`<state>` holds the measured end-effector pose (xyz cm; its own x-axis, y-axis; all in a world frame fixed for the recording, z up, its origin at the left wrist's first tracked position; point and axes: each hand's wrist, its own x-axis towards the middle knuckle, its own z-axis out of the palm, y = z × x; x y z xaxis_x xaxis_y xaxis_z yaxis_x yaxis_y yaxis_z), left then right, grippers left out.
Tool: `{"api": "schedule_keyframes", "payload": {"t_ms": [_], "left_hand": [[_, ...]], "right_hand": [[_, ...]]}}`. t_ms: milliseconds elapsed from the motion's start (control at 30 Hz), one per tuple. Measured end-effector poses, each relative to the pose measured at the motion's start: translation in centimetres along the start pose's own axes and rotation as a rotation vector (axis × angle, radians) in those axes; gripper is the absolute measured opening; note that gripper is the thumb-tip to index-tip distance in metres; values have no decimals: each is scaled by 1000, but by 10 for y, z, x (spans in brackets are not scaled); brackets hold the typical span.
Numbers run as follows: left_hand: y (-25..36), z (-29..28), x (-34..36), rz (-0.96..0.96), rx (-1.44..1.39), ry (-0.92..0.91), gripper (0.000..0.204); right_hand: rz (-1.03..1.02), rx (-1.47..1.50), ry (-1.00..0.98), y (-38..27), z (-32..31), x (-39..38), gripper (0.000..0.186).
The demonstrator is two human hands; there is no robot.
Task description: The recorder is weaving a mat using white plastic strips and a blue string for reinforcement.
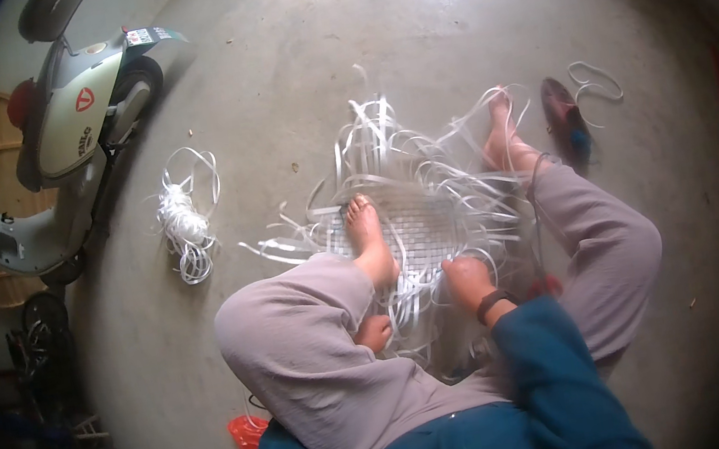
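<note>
A woven mat of flat white plastic strips (425, 238) lies on the floor between my legs, with long loose strip ends fanning out around it. My right hand (469, 282) is at the mat's near right edge, its fingers curled closed on a white strip. My left hand (374, 333) shows partly beside my bent left leg, near the mat's near left edge. Its fingers are too hidden to read. My bare left foot (366, 231) rests on the weave. My right foot (500, 137) is at the far right, among loose strips.
A bundle of white strip (185, 218) lies on the floor to the left. A dark shoe (564, 118) and a loose strip loop (596, 84) are at the right. A scooter (75, 127) stands at the far left. A red plastic bag (247, 438) sits by my left side.
</note>
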<state>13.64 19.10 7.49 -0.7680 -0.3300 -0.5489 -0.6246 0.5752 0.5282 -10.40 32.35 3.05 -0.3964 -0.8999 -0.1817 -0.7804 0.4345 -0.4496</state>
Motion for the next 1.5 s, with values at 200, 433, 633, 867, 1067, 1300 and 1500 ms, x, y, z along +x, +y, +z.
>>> {"api": "schedule_keyframes", "payload": {"t_ms": [200, 433, 633, 867, 1067, 1300, 1500], "left_hand": [[9, 35, 16, 100, -65, -144, 27], [-71, 57, 30, 16, -494, -147, 45], [-25, -31, 232, -348, 649, 756, 32], [-55, -188, 62, -70, -882, 88, 20], [-51, -233, 127, -254, -991, 345, 19], [-131, -141, 183, -453, -759, 421, 33], [-140, -119, 194, -269, -940, 439, 22]], "right_hand": [[37, -105, -35, 19, -23, 11, 16], [71, -63, 33, 38, -32, 15, 15], [77, -89, -63, 11, -25, 40, 11], [85, 87, -63, -10, -52, 63, 16], [-97, 312, 14, -39, -26, 93, 14], [-119, 416, 21, -51, -7, 119, 12], [-85, 468, 53, -47, 6, 146, 9]]}}
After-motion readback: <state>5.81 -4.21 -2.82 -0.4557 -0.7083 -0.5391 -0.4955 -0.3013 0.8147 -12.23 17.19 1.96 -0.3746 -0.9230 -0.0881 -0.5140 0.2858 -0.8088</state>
